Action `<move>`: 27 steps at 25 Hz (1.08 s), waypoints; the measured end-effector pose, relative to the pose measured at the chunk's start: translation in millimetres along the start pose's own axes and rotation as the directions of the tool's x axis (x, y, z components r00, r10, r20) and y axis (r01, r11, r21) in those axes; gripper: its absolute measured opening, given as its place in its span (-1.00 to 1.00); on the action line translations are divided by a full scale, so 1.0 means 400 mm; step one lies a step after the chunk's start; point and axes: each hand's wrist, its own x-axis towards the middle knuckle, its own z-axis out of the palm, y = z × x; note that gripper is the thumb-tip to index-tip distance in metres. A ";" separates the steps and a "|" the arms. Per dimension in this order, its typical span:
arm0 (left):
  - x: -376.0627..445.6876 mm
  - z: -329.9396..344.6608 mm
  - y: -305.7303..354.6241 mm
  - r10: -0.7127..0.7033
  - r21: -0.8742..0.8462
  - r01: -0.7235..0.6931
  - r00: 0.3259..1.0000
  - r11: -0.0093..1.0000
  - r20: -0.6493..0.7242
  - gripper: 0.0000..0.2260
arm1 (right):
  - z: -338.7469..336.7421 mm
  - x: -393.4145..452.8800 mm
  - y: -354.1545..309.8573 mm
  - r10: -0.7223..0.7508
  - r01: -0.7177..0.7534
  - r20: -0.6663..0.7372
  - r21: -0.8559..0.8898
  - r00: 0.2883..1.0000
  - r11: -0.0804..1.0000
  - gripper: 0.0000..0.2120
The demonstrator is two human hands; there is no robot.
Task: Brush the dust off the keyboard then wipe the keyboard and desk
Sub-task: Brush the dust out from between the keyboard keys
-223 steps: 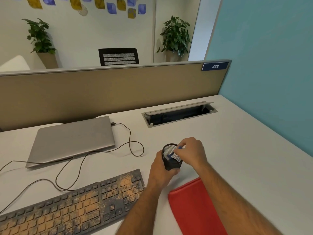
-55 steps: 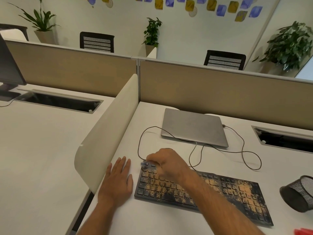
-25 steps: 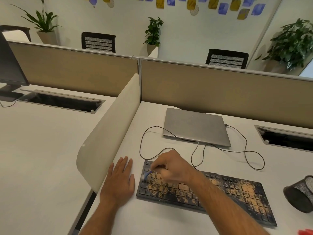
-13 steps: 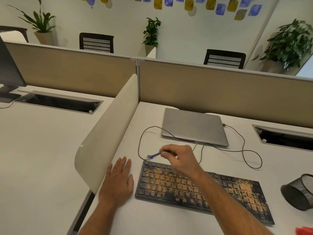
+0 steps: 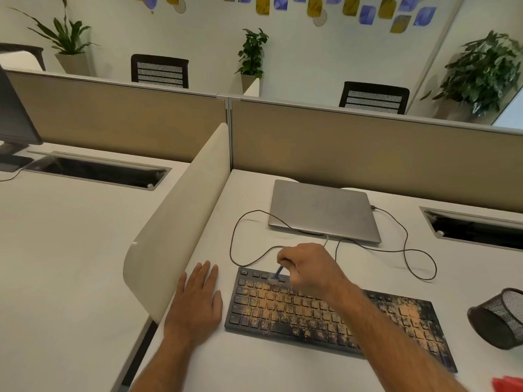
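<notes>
The right hand (image 5: 310,268) pinches a small blue brush (image 5: 278,272) on the far-left keys of the dusty keyboard (image 5: 325,312), while the left hand (image 5: 196,301) lies flat on the worktop (image 5: 254,363) just beside it, probably for support.

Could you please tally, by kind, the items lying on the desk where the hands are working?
Keyboard: 1
Laptop: 1
Brush: 1, held in the right hand
Mesh cup: 1
Red cloth: 1
Cable: 1
Total: 6
</notes>
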 end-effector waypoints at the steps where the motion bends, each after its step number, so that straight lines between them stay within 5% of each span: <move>1: 0.000 -0.001 0.001 0.000 0.002 0.000 1.000 1.000 -0.001 -0.30 | 0.000 -0.001 -0.001 -0.011 0.013 -0.039 0.037 0.999 0.999 -0.90; 7: 0.000 -0.006 0.004 0.000 0.000 0.000 1.000 1.000 0.003 -0.28 | 0.009 -0.011 -0.006 -0.040 0.044 0.125 -0.025 0.991 0.999 -0.88; 12: -0.001 -0.003 0.002 -0.004 0.008 0.004 1.000 1.000 0.008 -0.29 | -0.004 -0.010 0.007 -0.053 0.054 0.012 -0.029 0.998 0.998 -0.90; 16: -0.001 -0.006 0.004 0.002 0.016 -0.002 1.000 1.000 0.006 -0.29 | 0.001 -0.022 0.006 -0.037 0.035 0.128 0.018 0.991 0.999 -0.86; 20: -0.002 -0.004 0.003 0.003 0.016 -0.003 1.000 1.000 0.000 -0.29 | 0.002 -0.022 0.025 -0.016 0.017 -0.018 0.051 1.000 0.999 -0.86; 24: 0.000 -0.001 0.001 0.002 0.006 -0.002 1.000 1.000 -0.010 -0.29 | 0.016 -0.038 0.006 -0.060 0.055 0.114 0.047 0.992 0.997 -0.82; 27: 0.001 0.003 0.000 0.004 -0.008 -0.004 1.000 1.000 -0.009 -0.29 | -0.003 -0.038 0.023 -0.016 0.015 0.010 0.096 1.000 0.995 -0.84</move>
